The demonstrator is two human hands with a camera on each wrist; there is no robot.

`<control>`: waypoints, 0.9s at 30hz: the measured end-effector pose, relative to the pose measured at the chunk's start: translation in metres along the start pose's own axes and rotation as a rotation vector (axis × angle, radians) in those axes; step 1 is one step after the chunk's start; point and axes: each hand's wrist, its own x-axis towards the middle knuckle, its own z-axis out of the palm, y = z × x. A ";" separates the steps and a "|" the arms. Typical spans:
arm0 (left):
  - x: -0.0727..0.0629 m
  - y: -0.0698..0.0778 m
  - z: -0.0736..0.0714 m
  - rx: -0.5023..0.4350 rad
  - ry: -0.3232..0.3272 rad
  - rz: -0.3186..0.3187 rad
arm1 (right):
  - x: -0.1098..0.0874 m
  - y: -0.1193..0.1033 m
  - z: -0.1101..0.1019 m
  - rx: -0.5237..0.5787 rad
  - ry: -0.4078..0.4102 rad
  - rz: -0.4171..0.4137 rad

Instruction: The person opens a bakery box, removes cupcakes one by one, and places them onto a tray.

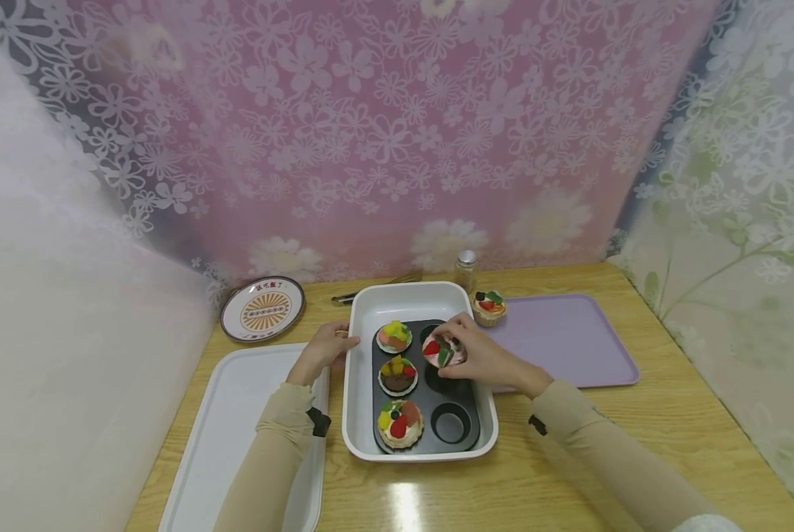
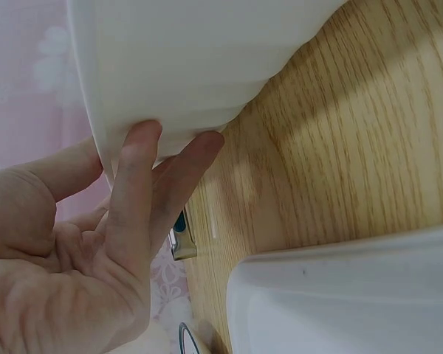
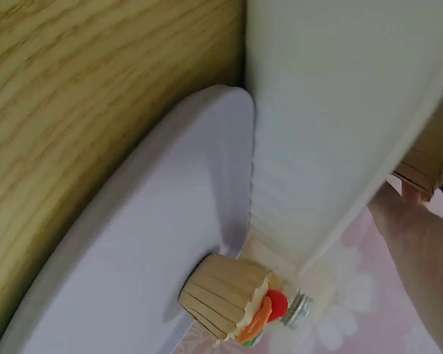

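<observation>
So the person's right hand (image 1: 478, 356) has a pink-frosted toy cupcake with red fruit and green leaf bits (image 1: 442, 352) pinched between thumb and fingers, held over the right-hand column of a dark grey six-cup muffin pan (image 1: 427, 403). Right wrist cam shows its pleated tan wrapper up past the bin rim. Pan's sitting inside a deep white rectangular bin (image 1: 406, 303), and the left hand (image 1: 324, 349) is gripping that bin's left side, thumb at the rim, fingers against the outer wall. Just left of the pinch there are three more in the pan: a yellow-and-orange-topped cupcake (image 1: 394, 336), a chocolate-brown fruit-topped one (image 1: 398, 375), and nearest the person a cream one with red fruit (image 1: 400, 425). Just beyond the right hand, outside the bin, a tan-wrapped cupcake (image 1: 489, 308) sits on a flat lilac tray (image 1: 563, 340), near a silver-lidded glass shaker (image 1: 466, 272). Left of the left hand: a white rectangular tray (image 1: 250, 414).
</observation>
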 end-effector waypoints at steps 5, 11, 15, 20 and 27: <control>0.002 -0.001 0.001 -0.002 0.005 -0.011 | 0.000 0.002 -0.018 0.012 0.176 -0.004; 0.003 -0.001 0.000 -0.017 -0.005 -0.017 | -0.003 0.018 -0.050 -0.039 0.370 0.076; 0.002 0.000 -0.001 -0.012 -0.003 -0.014 | -0.008 0.038 -0.072 -0.047 0.421 0.173; 0.001 0.000 -0.001 -0.006 -0.004 -0.008 | -0.017 0.061 -0.092 -0.024 0.434 0.251; 0.000 0.001 -0.001 0.000 -0.003 -0.010 | -0.022 0.086 -0.101 -0.032 0.426 0.323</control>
